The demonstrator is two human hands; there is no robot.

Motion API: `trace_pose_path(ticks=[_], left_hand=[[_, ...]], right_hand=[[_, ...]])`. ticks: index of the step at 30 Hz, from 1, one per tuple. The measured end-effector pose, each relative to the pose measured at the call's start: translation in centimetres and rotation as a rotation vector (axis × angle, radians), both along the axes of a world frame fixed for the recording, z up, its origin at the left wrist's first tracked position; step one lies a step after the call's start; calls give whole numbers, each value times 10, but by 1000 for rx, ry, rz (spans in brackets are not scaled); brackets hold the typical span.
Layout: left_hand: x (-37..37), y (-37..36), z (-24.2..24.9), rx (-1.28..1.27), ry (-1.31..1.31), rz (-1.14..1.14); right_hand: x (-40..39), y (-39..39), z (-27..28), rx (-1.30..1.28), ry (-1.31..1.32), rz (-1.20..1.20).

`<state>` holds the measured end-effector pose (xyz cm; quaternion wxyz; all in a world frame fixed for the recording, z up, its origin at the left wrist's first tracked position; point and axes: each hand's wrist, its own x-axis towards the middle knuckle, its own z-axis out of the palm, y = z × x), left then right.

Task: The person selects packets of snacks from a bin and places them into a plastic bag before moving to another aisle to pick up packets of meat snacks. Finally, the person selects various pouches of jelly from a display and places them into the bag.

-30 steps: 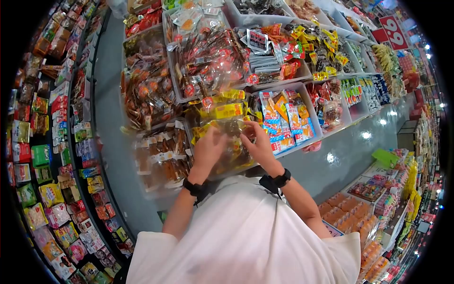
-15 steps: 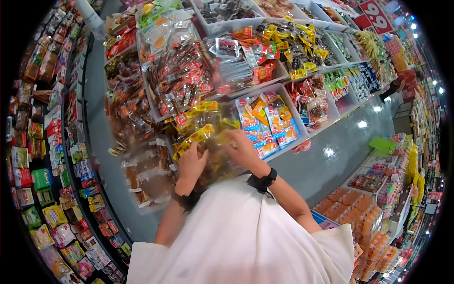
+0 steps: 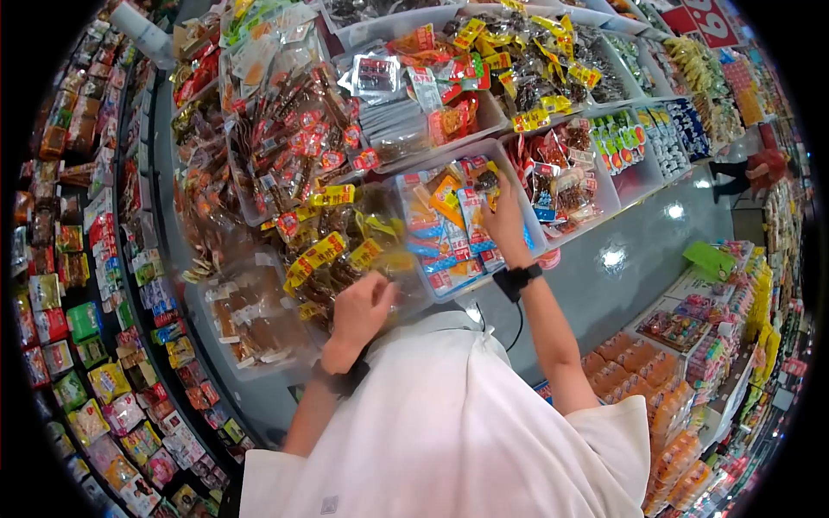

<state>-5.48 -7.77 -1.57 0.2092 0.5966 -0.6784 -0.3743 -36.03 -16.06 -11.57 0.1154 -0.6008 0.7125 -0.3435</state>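
My right hand (image 3: 508,223) reaches into the bin (image 3: 539,226) of blue-and-white snack packets (image 3: 473,226). Its thumb and fingers are closed around a dark-and-yellow snack packet (image 3: 488,181) at the far side; the hand covers part of it. Over the near side of the neighbouring pile of brown snack packets with yellow labels (image 3: 321,259) is my left hand (image 3: 361,309). Its fingers are curled, and whatever may be inside them is hidden. Both wrists wear black bands.
Bins of red-labelled packets (image 3: 302,142) and silver packets (image 3: 380,76) stand beyond. To the left, a clear tub (image 3: 259,315) holds brown packets, past which run tall shelves (image 3: 91,345). Stacked orange packs (image 3: 639,380) stand at right. A person in red (image 3: 764,168) is farther off.
My right hand has left the yellow-labelled packets and moved right and forward into the blue packet bin. My left hand has drawn slightly back from the yellow-labelled packets.
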Motion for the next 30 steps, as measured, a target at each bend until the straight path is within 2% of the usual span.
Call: trace_pose_path(ticks=[1, 3, 5, 7, 8, 11, 13, 15, 16, 17, 19, 20, 22, 24, 26, 27, 29, 30], left_hand=[[-11, 3, 0, 16, -9, 12], [-31, 8, 1, 26, 49, -104], [-43, 13, 1, 39, 51, -110], [-49, 17, -1, 35, 60, -134], [-49, 20, -2, 37, 57, -119], [-49, 22, -2, 6, 99, -52], [-46, 23, 1, 39, 102, 4], [-41, 26, -6, 38, 125, 52], [-38, 26, -9, 45, 145, 91], [-35, 25, -9, 37, 149, 91], [-30, 24, -10, 85, 233, 115], [-30, 22, -6, 82, 239, 105], [-26, 18, 5, 127, 281, 40], [-23, 16, 11, 152, 313, 11], [-18, 18, 7, 209, 360, -10], [-16, 20, 4, 203, 360, -15], [-11, 23, 1, 213, 641, 66], [-6, 23, 21, 367, 710, 160]], right_hand=[[-10, -9, -4, 16, -9, 12], [-27, -26, -15, 16, 191, 167], [-34, -36, -26, 25, 270, 184], [-36, -46, -35, 287, 263, 264], [-35, -47, -39, 193, 286, 242], [-41, -53, -45, 125, 224, 237], [-36, -53, -31, 42, 161, 210], [-30, -45, -13, -50, 50, 97], [-26, -39, -5, -88, -176, 116], [-20, -33, 3, -96, -172, 118], [-4, -14, 21, -24, -776, 202], [6, 0, 32, 91, -992, 190], [17, 24, 43, 261, -1003, 234], [38, 46, 62, 287, -1082, 275], [58, 61, 80, 446, -1289, 481], [67, 69, 84, 438, -1287, 481], [84, 85, 90, 521, -1313, 506], [94, 95, 95, 529, -1293, 401]])
